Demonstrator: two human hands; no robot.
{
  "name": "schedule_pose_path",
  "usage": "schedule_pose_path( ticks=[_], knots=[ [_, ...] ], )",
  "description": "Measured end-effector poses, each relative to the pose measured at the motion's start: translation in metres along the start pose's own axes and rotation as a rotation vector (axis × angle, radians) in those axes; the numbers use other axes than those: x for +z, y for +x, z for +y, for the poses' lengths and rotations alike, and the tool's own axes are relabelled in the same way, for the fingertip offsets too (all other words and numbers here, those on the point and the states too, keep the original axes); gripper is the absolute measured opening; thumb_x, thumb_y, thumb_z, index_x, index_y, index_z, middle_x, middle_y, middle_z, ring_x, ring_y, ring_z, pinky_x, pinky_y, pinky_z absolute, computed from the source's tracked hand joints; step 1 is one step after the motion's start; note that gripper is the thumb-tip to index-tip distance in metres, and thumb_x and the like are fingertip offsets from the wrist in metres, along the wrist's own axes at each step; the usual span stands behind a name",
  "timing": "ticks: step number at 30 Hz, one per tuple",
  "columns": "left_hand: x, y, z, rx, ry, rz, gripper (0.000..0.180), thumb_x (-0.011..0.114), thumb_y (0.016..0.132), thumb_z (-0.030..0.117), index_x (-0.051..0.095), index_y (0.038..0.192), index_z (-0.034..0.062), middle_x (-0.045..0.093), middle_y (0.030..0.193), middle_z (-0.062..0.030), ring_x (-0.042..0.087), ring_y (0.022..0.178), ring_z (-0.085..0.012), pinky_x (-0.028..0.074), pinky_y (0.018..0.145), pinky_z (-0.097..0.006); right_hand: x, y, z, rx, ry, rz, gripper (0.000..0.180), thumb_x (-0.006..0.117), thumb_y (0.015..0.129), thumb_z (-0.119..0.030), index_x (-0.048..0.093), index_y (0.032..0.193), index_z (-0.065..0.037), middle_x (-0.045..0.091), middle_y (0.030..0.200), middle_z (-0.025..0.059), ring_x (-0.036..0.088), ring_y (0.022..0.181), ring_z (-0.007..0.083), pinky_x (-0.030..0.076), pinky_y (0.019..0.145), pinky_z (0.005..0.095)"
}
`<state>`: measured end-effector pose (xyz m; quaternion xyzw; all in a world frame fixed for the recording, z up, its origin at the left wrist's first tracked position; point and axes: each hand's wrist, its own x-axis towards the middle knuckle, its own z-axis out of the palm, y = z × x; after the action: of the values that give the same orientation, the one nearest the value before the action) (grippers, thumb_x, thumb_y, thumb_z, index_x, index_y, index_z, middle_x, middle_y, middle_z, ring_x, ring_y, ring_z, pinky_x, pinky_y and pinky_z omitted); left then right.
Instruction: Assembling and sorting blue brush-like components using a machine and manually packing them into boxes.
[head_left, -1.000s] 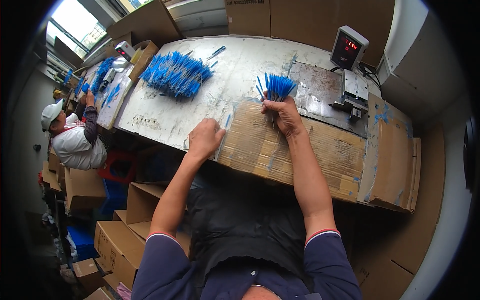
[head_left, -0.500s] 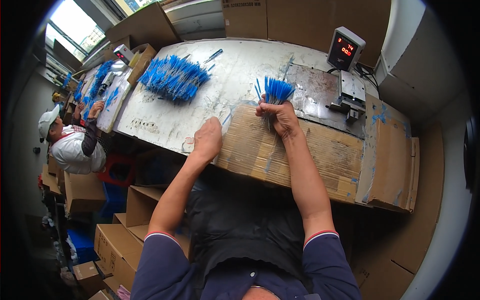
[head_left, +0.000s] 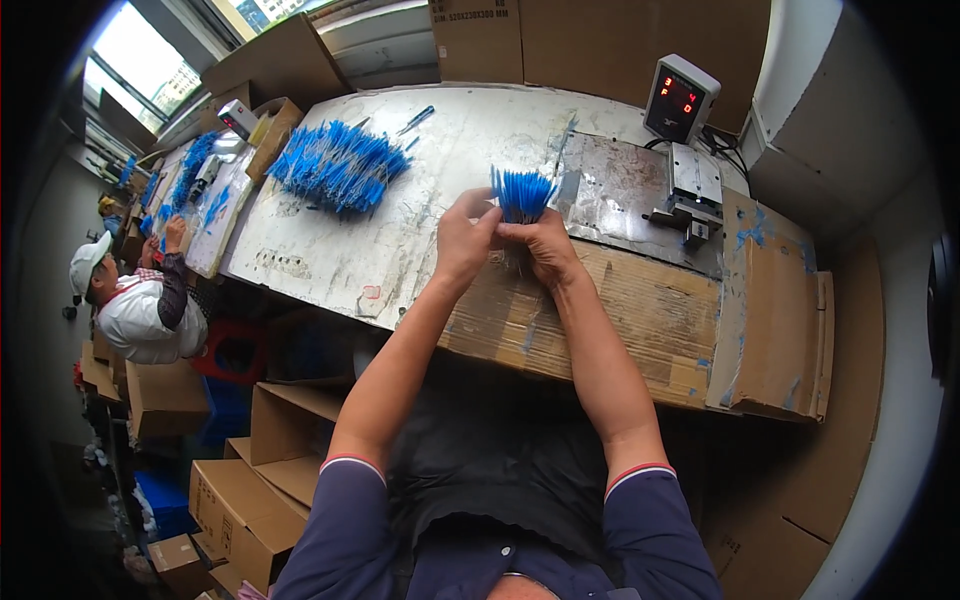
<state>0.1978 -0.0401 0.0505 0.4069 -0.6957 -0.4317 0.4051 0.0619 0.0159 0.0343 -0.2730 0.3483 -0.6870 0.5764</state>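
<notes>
A bundle of thin wires with blue ends (head_left: 523,192) stands upright between my two hands above the cardboard-covered front of the table. My right hand (head_left: 548,245) is closed around its lower part, thumb pointing left. Curled against the bundle's left side is my left hand (head_left: 466,238), its thumb near the right thumb; some of its fingers are hidden behind the wires. Pale thin strands hang below the grip. To the left lies a large pile of the same blue-ended wires (head_left: 338,168) on the white tabletop (head_left: 310,240).
A small machine (head_left: 694,190) sits on a metal plate at right, with a red-digit display box (head_left: 682,98) behind it. A blue pen-like tool (head_left: 416,120) lies at the back. Flattened cardboard (head_left: 620,310) covers the front edge. At far left a person (head_left: 145,310) works; cartons (head_left: 235,510) stand below.
My left hand has moved up and right from the table's front to the bundle. My right hand has shifted slightly left and down with it. The display's digits have changed.
</notes>
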Motion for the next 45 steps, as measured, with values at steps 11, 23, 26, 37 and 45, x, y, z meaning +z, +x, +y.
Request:
schedule_pose_path(
  ticks=[11,23,26,37,45],
  knots=[
    [-0.001,-0.045,0.009,0.048,0.276,-0.015,0.023,0.072,0.099,0.024,0.073,0.099,0.0013,0.073,0.081,-0.0056,0.067,0.070,-0.0117,0.052,0.063,-0.029,-0.012,0.012,0.004,-0.108,0.206,0.235,0.022,0.076,0.086,0.005,0.070,0.107,0.001,0.071,0.088,0.0090,0.069,0.073,0.0214,0.060,0.070,0.0355],
    [0.020,-0.068,0.007,0.133,0.568,-0.078,0.019,0.068,0.096,0.022,0.065,0.093,0.0033,0.068,0.091,-0.0190,0.067,0.087,-0.0411,0.050,0.076,-0.052,-0.014,0.018,0.016,-0.163,0.323,0.323,0.022,0.076,0.088,0.004,0.068,0.109,0.000,0.071,0.090,0.0081,0.070,0.075,0.0217,0.061,0.070,0.0364],
    [0.012,-0.076,0.006,0.147,0.563,-0.148,0.018,0.066,0.098,0.018,0.062,0.092,0.0020,0.067,0.090,-0.0202,0.066,0.086,-0.0412,0.051,0.076,-0.049,-0.021,0.020,0.008,-0.239,0.385,0.356,0.021,0.075,0.089,0.004,0.068,0.108,0.000,0.070,0.088,0.0075,0.069,0.074,0.0212,0.061,0.071,0.0373],
    [-0.042,-0.092,-0.003,0.157,0.532,-0.092,0.017,0.067,0.099,0.017,0.065,0.096,0.0008,0.067,0.082,-0.0165,0.066,0.075,-0.0325,0.051,0.070,-0.042,-0.043,0.024,-0.006,-0.229,0.586,0.425,0.017,0.076,0.089,0.000,0.069,0.104,0.003,0.072,0.089,0.0126,0.072,0.072,0.0262,0.064,0.072,0.0430],
    [-0.010,-0.039,0.013,0.169,0.465,-0.084,0.022,0.068,0.099,0.020,0.066,0.095,-0.0004,0.069,0.080,-0.0176,0.068,0.072,-0.0294,0.052,0.067,-0.040,0.002,-0.001,-0.002,-0.062,0.215,0.099,0.022,0.076,0.089,-0.002,0.068,0.109,0.002,0.074,0.096,0.0140,0.074,0.086,0.0266,0.062,0.083,0.0403]
  ],
)
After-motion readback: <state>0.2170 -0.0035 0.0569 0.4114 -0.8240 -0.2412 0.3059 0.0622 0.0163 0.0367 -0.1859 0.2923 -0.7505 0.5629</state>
